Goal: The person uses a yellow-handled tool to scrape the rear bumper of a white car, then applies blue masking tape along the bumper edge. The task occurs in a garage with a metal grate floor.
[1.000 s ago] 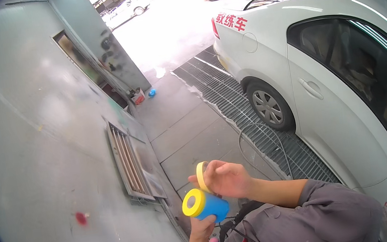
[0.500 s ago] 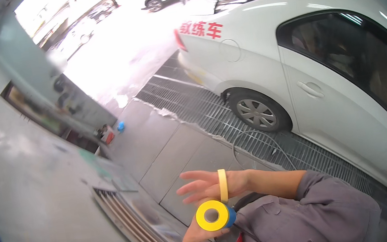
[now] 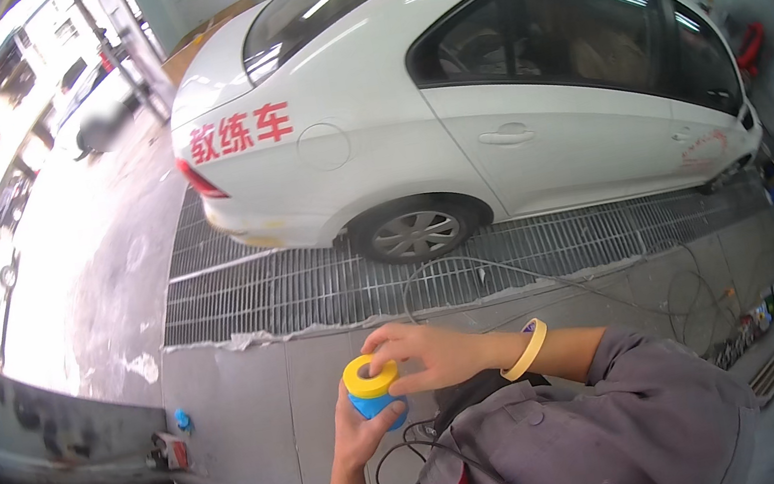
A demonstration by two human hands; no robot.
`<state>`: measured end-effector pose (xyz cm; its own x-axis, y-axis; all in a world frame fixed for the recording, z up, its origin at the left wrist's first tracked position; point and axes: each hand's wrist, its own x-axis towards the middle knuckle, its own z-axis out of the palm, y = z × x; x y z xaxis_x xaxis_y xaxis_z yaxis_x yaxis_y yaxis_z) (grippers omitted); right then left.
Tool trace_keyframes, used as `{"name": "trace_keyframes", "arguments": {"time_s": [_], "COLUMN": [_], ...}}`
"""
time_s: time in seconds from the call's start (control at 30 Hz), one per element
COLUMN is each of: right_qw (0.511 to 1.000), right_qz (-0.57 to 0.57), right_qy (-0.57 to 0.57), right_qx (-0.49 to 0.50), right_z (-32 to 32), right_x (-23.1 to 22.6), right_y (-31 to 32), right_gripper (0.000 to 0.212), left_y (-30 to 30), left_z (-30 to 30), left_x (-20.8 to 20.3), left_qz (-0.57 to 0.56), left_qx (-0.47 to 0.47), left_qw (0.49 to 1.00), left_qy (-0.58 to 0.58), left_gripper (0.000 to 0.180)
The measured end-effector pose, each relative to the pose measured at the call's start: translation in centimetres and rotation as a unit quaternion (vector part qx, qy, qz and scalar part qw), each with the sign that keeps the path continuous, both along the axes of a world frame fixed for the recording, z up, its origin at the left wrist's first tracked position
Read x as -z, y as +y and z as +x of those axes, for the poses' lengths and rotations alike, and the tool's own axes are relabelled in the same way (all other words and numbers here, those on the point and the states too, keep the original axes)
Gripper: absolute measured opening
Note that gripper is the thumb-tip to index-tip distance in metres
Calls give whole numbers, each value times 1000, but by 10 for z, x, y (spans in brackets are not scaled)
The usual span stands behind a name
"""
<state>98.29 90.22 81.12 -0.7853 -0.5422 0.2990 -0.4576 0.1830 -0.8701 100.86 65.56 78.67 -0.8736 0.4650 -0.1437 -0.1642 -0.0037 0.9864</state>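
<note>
My left hand is wrapped round a roll of masking film, a blue cylinder with a yellow tape band on top. The roll stands nearly upright, and my thumb lies across its blue side. My right hand reaches over from the right, its fingers curled at the hollow core and its thumb by the near rim, closed on the yellow end. A pale yellow masking tape ring hangs round my right forearm, just behind the wrist.
A white car stands side-on ahead, its rear wheel over a metal floor grating. A hose runs across the grating and grey floor. Cans and bottles line the right wall. A blue object lies at left.
My view has turned toward the car's side. My right hand, spread above the roll before, has come down onto its yellow end. The roll has tipped more upright, and the tape ring sits farther up my forearm.
</note>
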Motion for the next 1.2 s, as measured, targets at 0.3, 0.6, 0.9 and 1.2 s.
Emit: {"name": "trace_keyframes", "arguments": {"time_s": [0.3, 0.6, 0.9, 1.2], "right_qw": [993, 991, 944, 887], "right_qz": [38, 44, 100, 81], "right_qy": [35, 84, 18, -119], "right_qx": [102, 99, 313, 440], "right_z": [-94, -220, -260, -295], "right_x": [40, 20, 36, 107], "right_y": [-69, -143, -161, -204], "right_gripper": [42, 36, 40, 43], "left_y": [-54, -130, -120, -124], "left_z": [-141, -263, -383, -470], "left_x": [-25, -49, -16, 83], "left_qz": [-214, -158, -85, -56], "left_qx": [54, 19, 166, 236], "left_qw": [929, 945, 946, 946], "left_qy": [298, 285, 265, 214], "left_gripper": [78, 56, 37, 33]}}
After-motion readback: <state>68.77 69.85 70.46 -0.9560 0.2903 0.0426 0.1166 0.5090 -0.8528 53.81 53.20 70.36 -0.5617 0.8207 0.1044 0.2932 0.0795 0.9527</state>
